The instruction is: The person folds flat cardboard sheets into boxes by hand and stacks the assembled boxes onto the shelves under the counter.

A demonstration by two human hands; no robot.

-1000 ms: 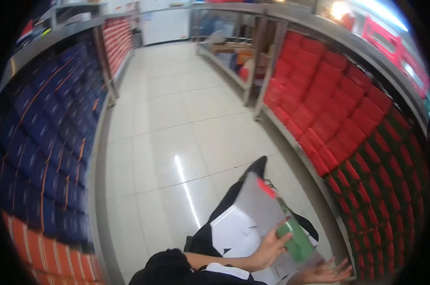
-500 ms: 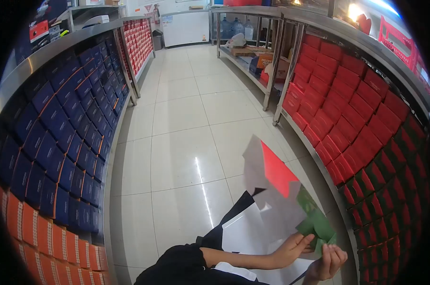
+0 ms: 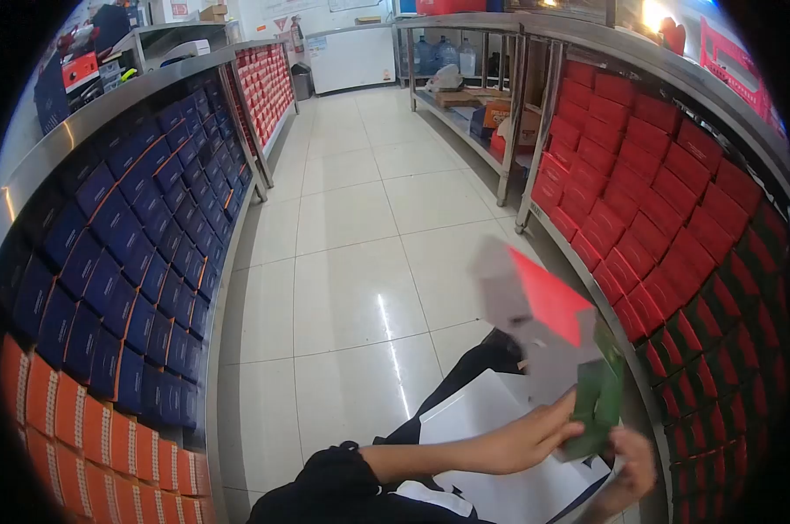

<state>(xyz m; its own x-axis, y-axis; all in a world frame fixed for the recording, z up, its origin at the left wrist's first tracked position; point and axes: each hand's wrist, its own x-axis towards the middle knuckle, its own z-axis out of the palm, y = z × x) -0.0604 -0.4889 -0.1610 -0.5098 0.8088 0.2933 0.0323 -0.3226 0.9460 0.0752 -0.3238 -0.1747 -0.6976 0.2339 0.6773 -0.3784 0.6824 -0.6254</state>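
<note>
Gripping a card piece (image 3: 559, 349) by its green end (image 3: 601, 397): the left hand (image 3: 526, 441), above a white sheet (image 3: 475, 406).
On the left, orange boxes (image 3: 89, 428) stand nearer than blue boxes (image 3: 124, 253), whose pale print is too small to read. The left hand's fingers are closed on the card piece, whose long axis slants from a blurred grey flap (image 3: 498, 301) at upper left, past a red panel (image 3: 552, 293), down to the green end by the person. The right hand (image 3: 632, 465), blurred, curls at that end's right edge; I cannot tell whether it grips. Farther right stand red boxes (image 3: 648, 201), with green-and-red boxes (image 3: 718, 371) nearer.
</note>
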